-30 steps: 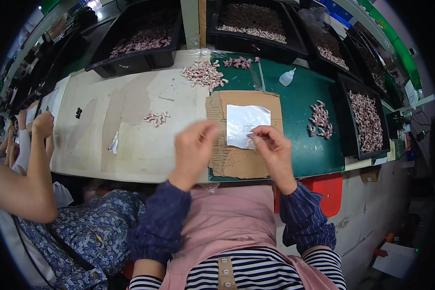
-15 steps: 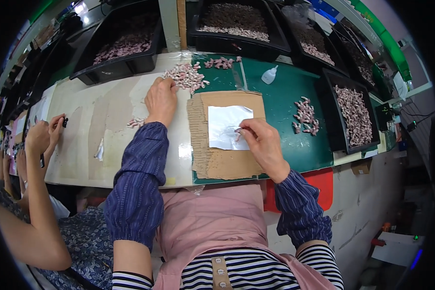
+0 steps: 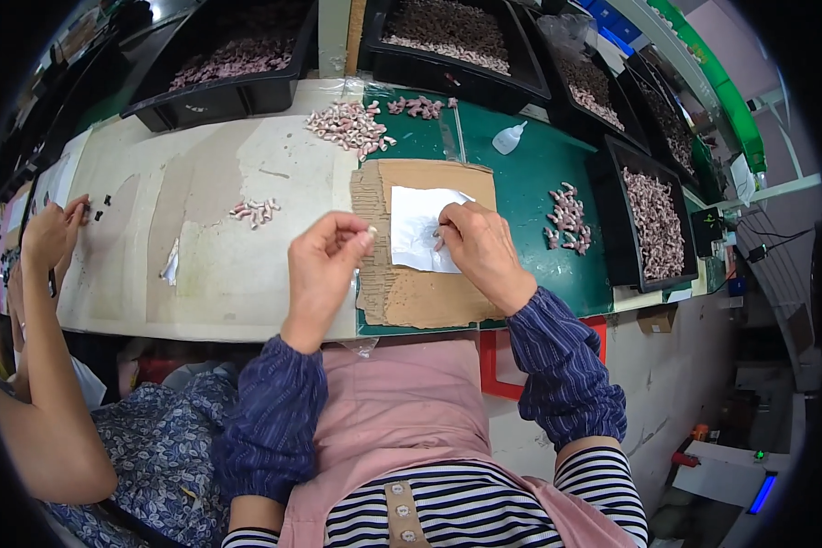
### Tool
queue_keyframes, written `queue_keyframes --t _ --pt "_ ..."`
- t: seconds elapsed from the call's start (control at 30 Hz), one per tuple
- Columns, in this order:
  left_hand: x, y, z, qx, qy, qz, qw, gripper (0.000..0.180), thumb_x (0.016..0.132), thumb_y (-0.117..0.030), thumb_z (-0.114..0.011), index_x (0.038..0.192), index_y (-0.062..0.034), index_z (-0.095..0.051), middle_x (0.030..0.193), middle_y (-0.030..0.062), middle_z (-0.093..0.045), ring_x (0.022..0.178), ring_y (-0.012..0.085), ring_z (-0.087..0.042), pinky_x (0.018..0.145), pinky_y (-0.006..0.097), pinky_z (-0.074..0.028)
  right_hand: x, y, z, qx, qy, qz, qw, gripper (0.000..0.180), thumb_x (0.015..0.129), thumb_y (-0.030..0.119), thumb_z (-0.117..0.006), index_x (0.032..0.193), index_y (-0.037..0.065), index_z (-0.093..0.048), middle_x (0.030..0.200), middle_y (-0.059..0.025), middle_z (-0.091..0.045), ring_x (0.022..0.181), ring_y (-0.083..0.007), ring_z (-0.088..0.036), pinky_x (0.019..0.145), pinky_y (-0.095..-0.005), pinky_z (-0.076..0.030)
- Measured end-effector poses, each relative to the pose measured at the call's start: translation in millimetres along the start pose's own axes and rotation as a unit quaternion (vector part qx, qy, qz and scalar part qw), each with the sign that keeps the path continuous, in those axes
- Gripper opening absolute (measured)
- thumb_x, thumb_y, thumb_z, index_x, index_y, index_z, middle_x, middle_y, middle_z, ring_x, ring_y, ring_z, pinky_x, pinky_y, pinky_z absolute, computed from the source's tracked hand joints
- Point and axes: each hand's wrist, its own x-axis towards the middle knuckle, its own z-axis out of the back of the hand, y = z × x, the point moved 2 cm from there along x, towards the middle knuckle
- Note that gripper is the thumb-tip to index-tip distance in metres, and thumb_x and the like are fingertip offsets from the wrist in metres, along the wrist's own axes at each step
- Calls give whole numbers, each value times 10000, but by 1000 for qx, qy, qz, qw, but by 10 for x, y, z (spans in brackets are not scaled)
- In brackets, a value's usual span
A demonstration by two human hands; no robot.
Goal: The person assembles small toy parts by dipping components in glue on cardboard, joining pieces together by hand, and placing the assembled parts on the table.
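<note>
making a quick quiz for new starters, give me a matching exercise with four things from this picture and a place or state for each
1. left hand
2. bottle
3. sheet
4. right hand

A. lying on the cardboard
B. over the right side of the sheet
C. on the green surface
D. pinching a small pale piece

Pairs: 1-D, 2-C, 3-A, 4-B

Worktable (image 3: 110, 256), pale left, green right; on it: cardboard sheet (image 3: 420, 300), piles of small pinkish-white pieces (image 3: 349, 128), squeeze bottle (image 3: 509, 139), black bits (image 3: 100, 216).
</note>
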Motion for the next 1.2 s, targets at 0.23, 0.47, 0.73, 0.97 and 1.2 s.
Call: queue_keyframes --t 0.23,0.47,0.73,0.97,1.2 --pt "-269 120 -92 -38 19 11 999 120 959 0 -683 1074 34 -687 919 55 -722 799 94 -680 698 223 -556 31 38 3 -33 9 15 999 72 863 9 -628 909 -28 -670 835 -201 -685 786 -382 -678 706 -449 -529" --pt "-361 148 -169 24 9 -23 999 92 940 18 -685 1029 26 -707 879 31 -728 775 66 -655 691 236 -550 -66 119 82 57 2 -16 998 95 871 7 -667 949 -46 -681 843 -168 -706 749 -285 -700 681 -376 -543" --pt "-430 17 -272 180 -17 -216 960 161 843 78 -728 975 -11 -702 914 134 -745 776 217 -725 686 296 -575 -354 433 109 256 -48 -51 964 122 890 -7 -724 1005 -42 -704 885 -104 -729 785 -152 -704 711 -285 -564" --pt "-459 -6 -317 208 -11 -315 926 210 807 130 -703 965 -8 -694 939 146 -734 820 289 -725 692 340 -587 -415 483 125 264 -29 -52 963 136 884 -8 -729 1013 -41 -701 898 -105 -721 803 -152 -700 708 -288 -560" --pt "-540 13 -326 250 9 -384 889 262 752 154 -688 965 0 -688 976 150 -728 849 308 -719 704 354 -586 -568 512 -37 251 -79 -6 965 136 893 -32 -714 1024 -43 -679 944 -118 -706 797 -158 -698 699 -287 -556"
